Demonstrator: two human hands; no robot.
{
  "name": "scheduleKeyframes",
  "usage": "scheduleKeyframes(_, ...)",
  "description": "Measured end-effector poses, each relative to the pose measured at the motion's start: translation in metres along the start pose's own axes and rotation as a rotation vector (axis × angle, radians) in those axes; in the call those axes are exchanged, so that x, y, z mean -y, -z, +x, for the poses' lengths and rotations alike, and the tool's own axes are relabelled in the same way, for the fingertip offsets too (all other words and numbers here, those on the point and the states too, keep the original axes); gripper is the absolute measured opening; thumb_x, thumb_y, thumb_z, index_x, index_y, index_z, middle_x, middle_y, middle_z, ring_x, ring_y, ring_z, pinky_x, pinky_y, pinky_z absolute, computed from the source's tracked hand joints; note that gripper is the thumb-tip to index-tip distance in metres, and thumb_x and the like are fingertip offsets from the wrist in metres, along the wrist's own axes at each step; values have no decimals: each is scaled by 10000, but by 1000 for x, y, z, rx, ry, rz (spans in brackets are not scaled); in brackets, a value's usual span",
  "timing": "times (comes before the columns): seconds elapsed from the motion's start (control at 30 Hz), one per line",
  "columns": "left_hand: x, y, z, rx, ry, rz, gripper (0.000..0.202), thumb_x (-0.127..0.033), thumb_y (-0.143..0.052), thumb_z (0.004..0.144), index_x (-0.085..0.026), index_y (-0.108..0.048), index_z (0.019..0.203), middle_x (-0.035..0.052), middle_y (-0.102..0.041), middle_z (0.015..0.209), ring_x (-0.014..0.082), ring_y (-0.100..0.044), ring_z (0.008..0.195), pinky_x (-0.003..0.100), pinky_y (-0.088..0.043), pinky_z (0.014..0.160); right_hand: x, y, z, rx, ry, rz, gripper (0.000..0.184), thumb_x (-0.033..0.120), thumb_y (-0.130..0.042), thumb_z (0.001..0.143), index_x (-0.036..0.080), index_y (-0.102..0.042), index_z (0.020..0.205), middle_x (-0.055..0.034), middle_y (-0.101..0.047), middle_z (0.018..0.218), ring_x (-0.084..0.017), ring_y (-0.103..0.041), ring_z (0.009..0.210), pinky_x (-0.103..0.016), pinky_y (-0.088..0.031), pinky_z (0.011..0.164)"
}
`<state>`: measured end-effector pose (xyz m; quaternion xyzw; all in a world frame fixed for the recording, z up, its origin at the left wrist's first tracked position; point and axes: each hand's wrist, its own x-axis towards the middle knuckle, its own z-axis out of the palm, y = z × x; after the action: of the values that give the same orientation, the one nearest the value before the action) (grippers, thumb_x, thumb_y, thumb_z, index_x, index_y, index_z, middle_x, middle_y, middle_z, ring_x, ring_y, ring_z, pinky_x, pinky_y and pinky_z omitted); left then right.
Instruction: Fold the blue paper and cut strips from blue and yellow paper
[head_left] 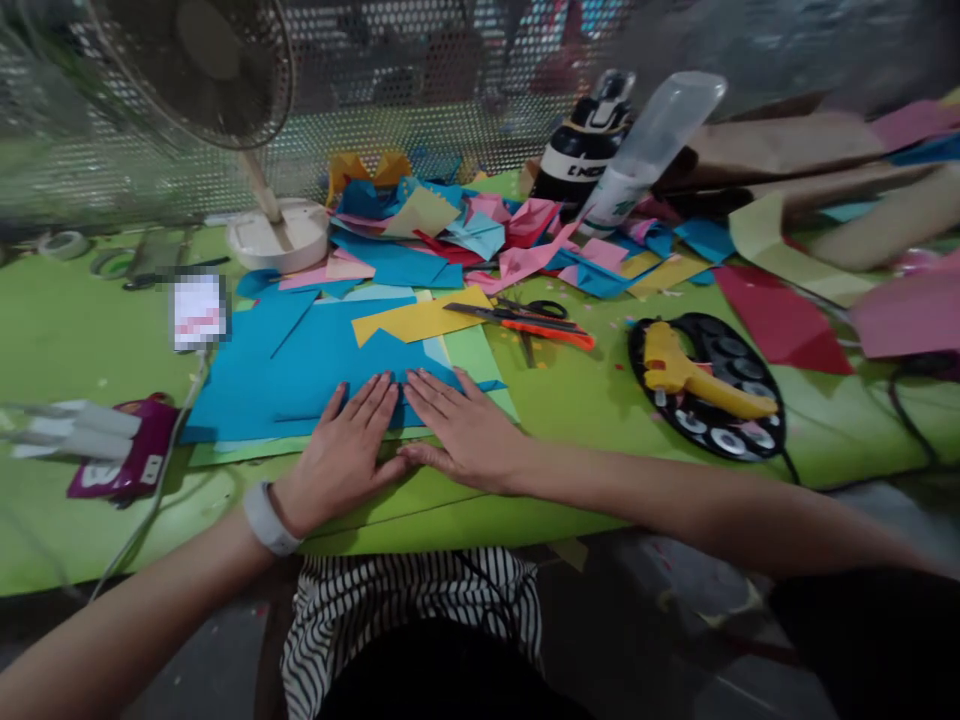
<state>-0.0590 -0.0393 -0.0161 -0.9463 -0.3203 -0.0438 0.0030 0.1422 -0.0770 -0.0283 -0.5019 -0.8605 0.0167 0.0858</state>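
Observation:
Both palms lie flat near the front edge of a blue sheet of paper [330, 345], which rests on several other sheets. My left hand [346, 455] has its fingers stretched out on the blue paper. Close beside it, thumbs nearly touching, my right hand [469, 430] is spread over the sheet's right part. Neither hand grips anything. Beyond the fingers, a yellow paper piece [420, 316] overlaps the blue sheet. An orange utility knife [551, 330] and scissors [547, 310] lie to its right. Pale green paper [476, 345] shows underneath.
A yellow glue gun [701, 380] rests on a black palette [641, 350] at right. Coloured paper scraps [420, 260], a black bottle [574, 160] and a tilted clear bottle [652, 140] stand behind. At left are a fan [274, 235], a purple packet [142, 460] and a white cable [161, 480].

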Motion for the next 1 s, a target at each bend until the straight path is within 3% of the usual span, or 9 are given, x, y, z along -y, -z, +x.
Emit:
scheduleKeyframes(0.43, -13, 9, -3, 110, 121, -45, 796, -630, -364, 904, -93, -270, 1483, 173, -197, 1568, 326, -178, 1448, 597, -133, 1138, -1, -7, -6, -27, 42, -42, 845, 671, -91, 923, 63, -305, 1470, -184, -281, 1531, -288, -234, 1435, -565, -194, 1137)
scheduleKeyframes(0.67, -14, 7, -11, 79, 271, -32, 837, -749, -365, 827, -245, -291, 1492, 183, -191, 1573, 438, -143, 1429, 706, -132, 1065, 0, -2, -6, 69, 17, -35, 898, 711, -78, 897, 59, -271, 1484, -162, -213, 1555, -282, -181, 1452, -562, -173, 1150)
scheduleKeyframes(0.83, -8, 10, -25, 31, 362, -18, 1037, -838, -265, 765, -90, -284, 1482, 268, -219, 1539, 442, -146, 1426, 647, -127, 1104, 1, 0, -4, 110, 5, -28, 886, 694, -56, 904, 60, -242, 1494, -151, -170, 1566, -280, -144, 1459, -568, -139, 1158)
scheduleKeyframes(1.0, 3, 12, -40, 40, 370, 17, 1101, -861, -244, 745, -33, -271, 1471, 280, -209, 1538, 414, -138, 1436, 570, -151, 1137, -2, 2, -5, 123, 6, -25, 882, 709, -100, 897, 87, -179, 1517, -150, -143, 1575, -286, -106, 1463, -541, -110, 1174)
